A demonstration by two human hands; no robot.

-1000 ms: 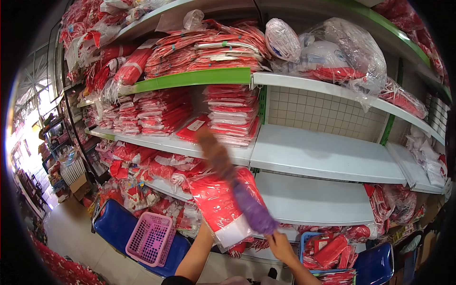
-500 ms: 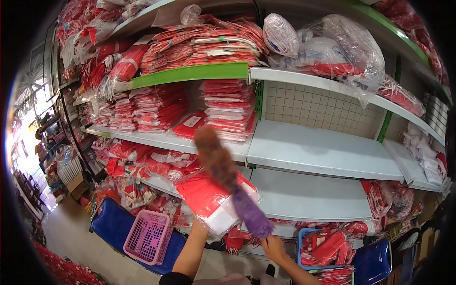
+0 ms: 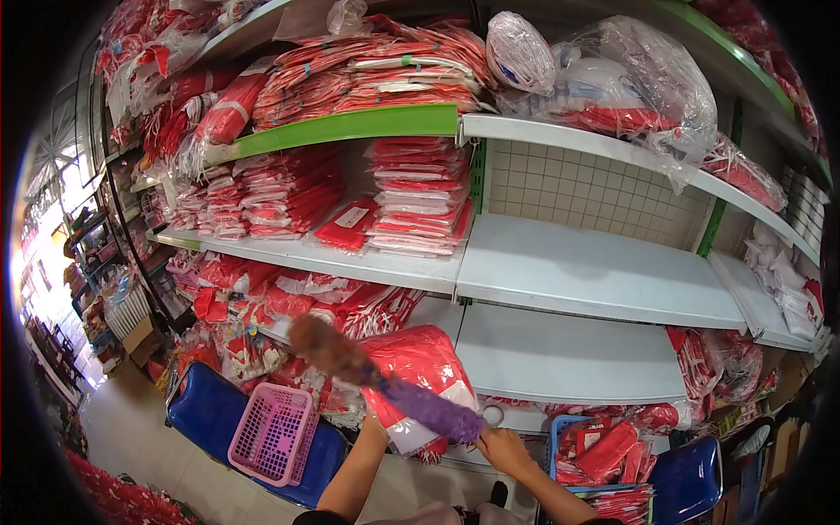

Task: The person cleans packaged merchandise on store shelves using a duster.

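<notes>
My right hand (image 3: 505,451) is closed round the handle end of a fluffy duster (image 3: 411,402), orange-brown at the tip and purple toward the hand. The duster slants up to the left, across the front of a clear-wrapped red and white package (image 3: 429,354). My left hand (image 3: 374,430) supports this package from below; its fingers are hidden behind the plastic. Both hands are in front of the lower shelf (image 3: 569,350).
Stacks of wrapped red packages (image 3: 420,201) fill the left middle shelf (image 3: 385,267). A pink basket (image 3: 273,433) sits on a blue chair (image 3: 206,407). At right, a blue basket (image 3: 554,455) holds red packages beside another blue chair (image 3: 691,481). Bagged goods (image 3: 612,87) lie above.
The duster has swung down and left, its tip now lower over the package's left side. The package has shifted slightly right and stands more upright.
</notes>
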